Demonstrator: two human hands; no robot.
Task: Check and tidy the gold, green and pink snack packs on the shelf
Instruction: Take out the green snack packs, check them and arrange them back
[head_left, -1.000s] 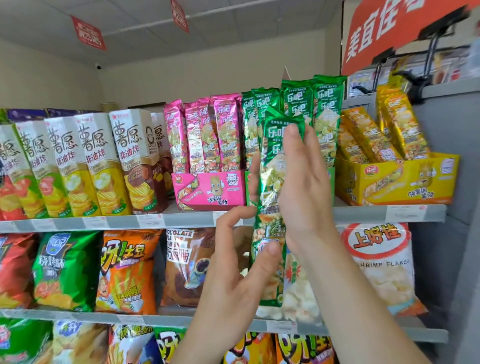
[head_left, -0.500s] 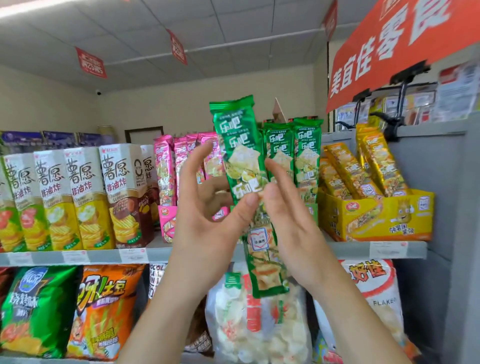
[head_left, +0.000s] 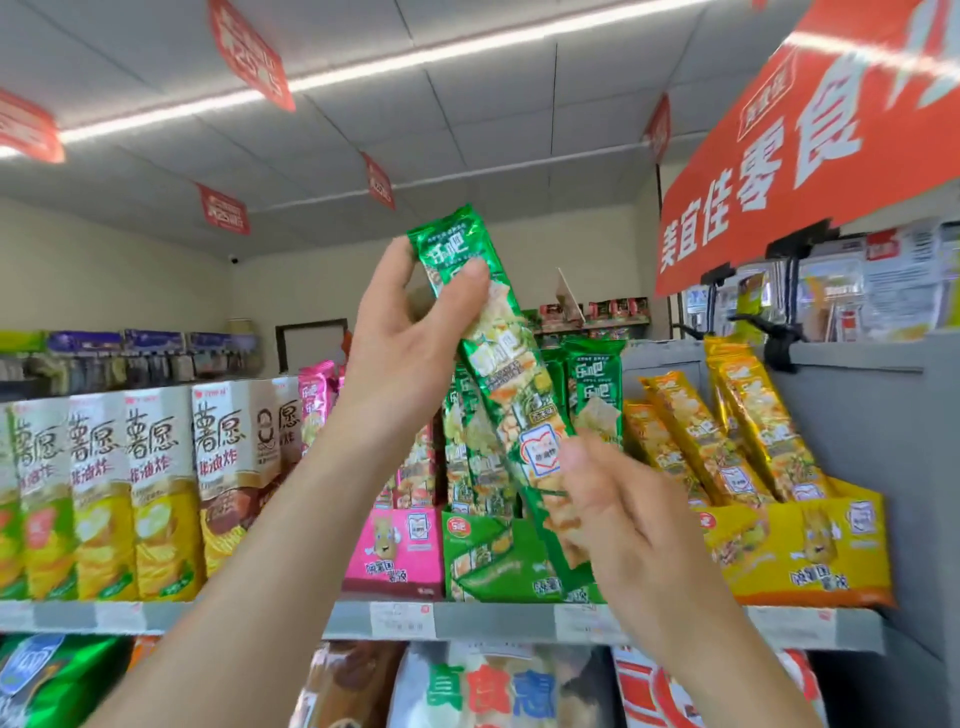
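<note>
Left hand was pinched on top end of green pack; right hand was closed on lower end. Pack was held before shelf, long axis tilted, top pointed up-left. Behind: green display box, pink box, gold box. Beyond: red banner, tiled ceiling.

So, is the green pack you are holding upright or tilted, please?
Tilted: the green pack leans, top at the left hand, bottom at the right hand.

Green pack, pink box
</note>
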